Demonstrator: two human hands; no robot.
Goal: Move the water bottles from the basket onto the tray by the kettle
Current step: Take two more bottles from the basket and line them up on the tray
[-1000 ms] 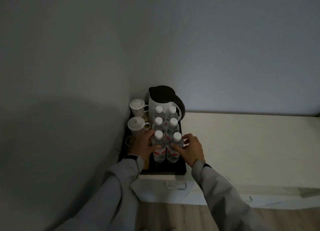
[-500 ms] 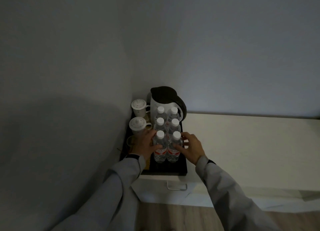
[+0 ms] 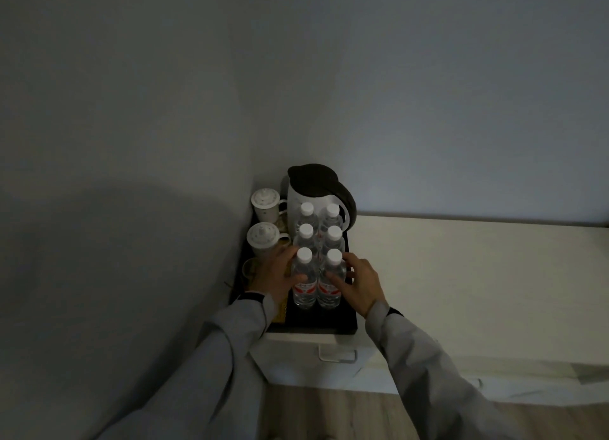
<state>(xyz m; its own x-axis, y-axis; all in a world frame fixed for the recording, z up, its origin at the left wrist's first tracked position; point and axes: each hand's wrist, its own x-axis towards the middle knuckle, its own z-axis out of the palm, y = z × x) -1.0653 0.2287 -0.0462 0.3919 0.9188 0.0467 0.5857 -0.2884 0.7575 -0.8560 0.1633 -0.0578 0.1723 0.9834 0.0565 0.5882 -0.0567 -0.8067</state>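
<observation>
Bottles all lined up: six water bottles (image 3: 317, 258) stand upright in two rows of three on the black tray (image 3: 324, 322), right in front of the white kettle (image 3: 316, 192) with its dark lid. Left hand (image 3: 275, 274) cups the near-left bottle (image 3: 304, 279), fingers (image 3: 291, 253) wrapped against its side. Right hand (image 3: 359, 283) sits beside the near-right bottle (image 3: 330, 279), fingers spread and touching it, not closed around it. Two lidded cups (image 3: 263, 218) wait at the tray's left edge, by the wall. Tray rests on the pale desk (image 3: 461, 274), in the corner.
</observation>
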